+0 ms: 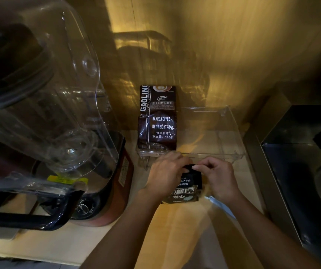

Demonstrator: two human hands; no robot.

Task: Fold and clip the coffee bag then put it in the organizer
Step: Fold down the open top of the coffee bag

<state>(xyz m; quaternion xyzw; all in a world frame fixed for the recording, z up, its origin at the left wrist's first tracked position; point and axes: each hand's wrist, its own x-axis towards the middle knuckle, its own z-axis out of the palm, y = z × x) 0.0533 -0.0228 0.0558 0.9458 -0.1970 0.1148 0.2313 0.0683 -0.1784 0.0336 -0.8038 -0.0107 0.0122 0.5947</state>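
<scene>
A small dark coffee bag [185, 188] with white lettering stands on the counter in front of me. My left hand [165, 175] and my right hand [217, 176] both pinch its top edge, fingertips nearly touching at the folded top. Just behind my hands sits the clear plastic organizer [231, 131]. A larger dark coffee bag [157, 121] marked "BAKED.COFFEE" stands upright in the organizer's left end. A light blue strip, possibly a clip [220, 205], lies on the counter under my right wrist.
A large blender [45, 113] with a clear cover and red base fills the left side. A dark metal appliance [301, 162] stands at the right. A shiny golden wall [214, 45] rises behind the organizer.
</scene>
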